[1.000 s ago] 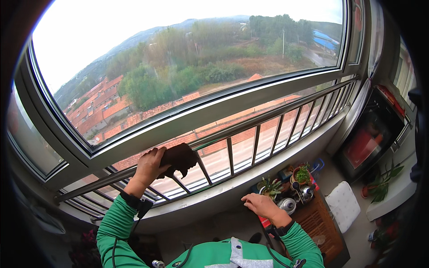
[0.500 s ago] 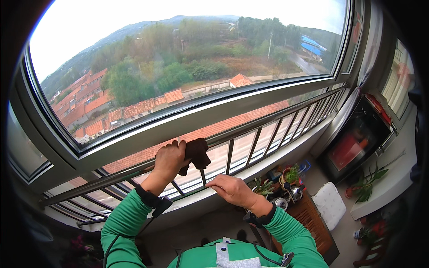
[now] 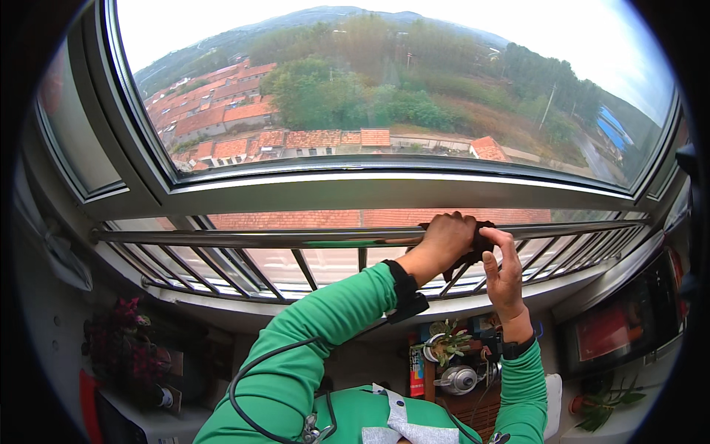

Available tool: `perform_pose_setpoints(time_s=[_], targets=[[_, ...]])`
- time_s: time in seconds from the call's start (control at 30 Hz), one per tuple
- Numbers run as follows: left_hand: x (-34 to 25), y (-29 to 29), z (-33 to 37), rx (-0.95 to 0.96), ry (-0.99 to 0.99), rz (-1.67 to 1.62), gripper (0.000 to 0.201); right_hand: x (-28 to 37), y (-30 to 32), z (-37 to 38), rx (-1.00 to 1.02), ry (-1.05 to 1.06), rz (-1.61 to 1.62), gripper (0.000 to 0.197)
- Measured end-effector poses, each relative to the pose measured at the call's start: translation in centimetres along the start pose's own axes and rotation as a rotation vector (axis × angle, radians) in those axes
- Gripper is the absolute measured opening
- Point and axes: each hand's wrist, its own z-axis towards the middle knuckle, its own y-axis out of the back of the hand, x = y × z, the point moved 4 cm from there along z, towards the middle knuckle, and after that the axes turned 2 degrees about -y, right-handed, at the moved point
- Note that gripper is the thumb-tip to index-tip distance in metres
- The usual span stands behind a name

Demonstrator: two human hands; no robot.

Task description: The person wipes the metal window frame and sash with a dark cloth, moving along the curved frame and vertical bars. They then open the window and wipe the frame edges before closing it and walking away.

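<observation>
A dark brown cloth (image 3: 479, 243) is bunched over the shiny metal handrail (image 3: 318, 237) under the window. My left hand (image 3: 446, 240) is closed on it, pressing it against the rail, and part of the cloth is hidden behind the fingers. Just right of the cloth, my right hand (image 3: 505, 277) is raised, with thumb and forefinger apart. Its fingertips are close to the cloth's edge; whether they touch it I cannot tell. Below the rail run thin upright bars (image 3: 362, 259).
A large window (image 3: 392, 111) fills the far side. Below my right arm stand a potted succulent (image 3: 446, 342), a silver kettle (image 3: 458, 379) and a slatted wooden table (image 3: 481, 416). A dark-screened cabinet (image 3: 617, 318) is at right, and a plant with dark pink flowers (image 3: 126, 337) at left.
The view has swung left. My left hand has carried the cloth rightward along the rail. My right hand has risen from the bars to beside the cloth, its fingers opening.
</observation>
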Motion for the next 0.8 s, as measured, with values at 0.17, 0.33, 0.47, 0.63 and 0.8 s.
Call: perform_pose_setpoints(time_s=[0.17, 0.33, 0.47, 0.63, 0.8], targets=[[-1.2, -2.1, 1.7, 0.061, 0.023, 0.031, 0.034, -3.8, -0.2, 2.9, 0.273, 0.016, -0.008, 0.068], [-0.5, 0.7, -3.3, -0.041, -0.031, 0.078, 0.05, -4.4, -2.9, 4.4, 0.554, 0.191, -0.187, 0.089], [2.2, 6.5, -11.8, -0.26, -0.216, 0.053, 0.044, -2.9, -6.5, 5.2, 0.529, 0.388, -0.332, 0.082], [9.5, 14.2, -27.0, -0.286, 0.115, 0.144, 0.024, 1.9, -12.2, 6.5, 0.504, 0.533, -0.347, 0.072], [15.5, 17.7, -39.3, -0.433, 0.678, 0.157, 0.022, 11.6, -24.0, 7.4, 0.479, 0.557, -0.365, 0.062]])
